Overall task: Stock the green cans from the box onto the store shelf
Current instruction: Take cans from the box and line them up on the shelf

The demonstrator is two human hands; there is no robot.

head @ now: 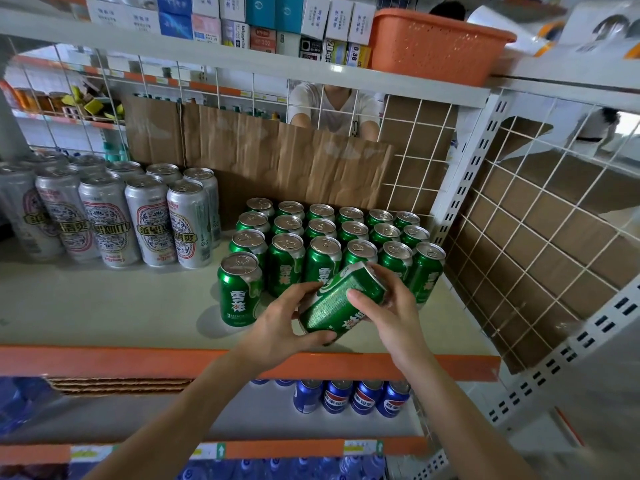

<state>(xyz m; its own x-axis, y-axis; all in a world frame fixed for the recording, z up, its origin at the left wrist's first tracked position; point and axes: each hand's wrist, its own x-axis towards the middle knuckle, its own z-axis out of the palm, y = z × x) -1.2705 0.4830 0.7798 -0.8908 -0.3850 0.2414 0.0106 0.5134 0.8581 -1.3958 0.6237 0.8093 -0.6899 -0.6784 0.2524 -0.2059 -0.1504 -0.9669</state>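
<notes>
A green can (337,301) lies tilted in both my hands just above the shelf's front right part. My left hand (284,327) grips its lower end from the left, and my right hand (388,306) holds its upper side with the thumb across the label. Behind it, several green cans (322,233) stand upright in rows on the white shelf (104,306). One more green can (239,289) stands alone at the front left of the block. The box is not in view.
Tall silver cans (114,220) stand on the shelf's left. Cardboard (277,157) lines the wire back; a wire side panel (519,244) closes the right. An orange basket (436,43) sits above, blue cans (349,396) below. A person (332,105) stands behind the shelf.
</notes>
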